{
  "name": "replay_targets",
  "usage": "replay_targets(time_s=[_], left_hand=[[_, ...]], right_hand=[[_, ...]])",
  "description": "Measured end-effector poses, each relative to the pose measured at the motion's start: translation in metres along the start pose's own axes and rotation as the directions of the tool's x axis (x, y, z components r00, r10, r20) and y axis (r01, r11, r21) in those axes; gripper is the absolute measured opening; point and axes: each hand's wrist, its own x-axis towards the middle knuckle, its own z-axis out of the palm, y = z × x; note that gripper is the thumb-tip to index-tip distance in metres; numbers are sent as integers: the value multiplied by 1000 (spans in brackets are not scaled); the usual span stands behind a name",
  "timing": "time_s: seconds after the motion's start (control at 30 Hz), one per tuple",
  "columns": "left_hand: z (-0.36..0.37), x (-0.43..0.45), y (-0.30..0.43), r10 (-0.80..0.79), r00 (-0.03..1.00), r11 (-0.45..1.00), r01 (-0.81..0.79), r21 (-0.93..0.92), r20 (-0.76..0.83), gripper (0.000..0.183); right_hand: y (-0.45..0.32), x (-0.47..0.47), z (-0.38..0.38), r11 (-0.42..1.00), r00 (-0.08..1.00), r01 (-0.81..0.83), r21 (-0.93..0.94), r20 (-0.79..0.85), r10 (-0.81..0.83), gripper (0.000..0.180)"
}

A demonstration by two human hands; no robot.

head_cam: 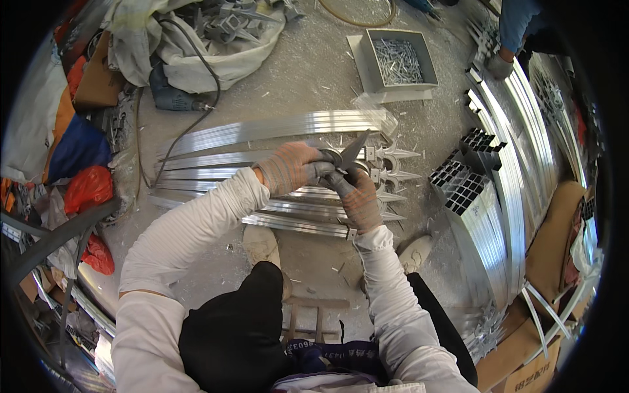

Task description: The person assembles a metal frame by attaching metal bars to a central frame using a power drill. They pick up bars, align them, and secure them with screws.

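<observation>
My left hand [292, 167], in a striped work glove with grey coating, grips the base of a grey metal spear-point finial [354, 149]. From the other side, my gloved right hand [358, 196] closes around the same base; the fingers hide its lower end. The finial's tip points up and to the right. Below both hands lie several silvery metal square tubes [304, 209], fanned out on the floor. Spear-point finials [400, 175] with curved side pieces show at the right ends of some tubes.
A box of metal fasteners [399, 61] stands ahead. At upper left, a corded power drill [169, 91] lies beside a white sack [245, 64] of metal fittings. Stacked tubes [479, 236] occupy the right side. Another person's gloved hand [500, 66] touches tubes at upper right.
</observation>
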Motion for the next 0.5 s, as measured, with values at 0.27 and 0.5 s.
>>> replay_targets(time_s=[0.27,0.5], left_hand=[[-14,34,-54,-164,930,760,333,559,-331,45],[6,35,-70,13,982,589,144,795,-188,54]], right_hand=[[-4,23,-48,859,939,-38,510,-276,206,32],[-23,76,-94,778,916,-197,597,-172,364,27]])
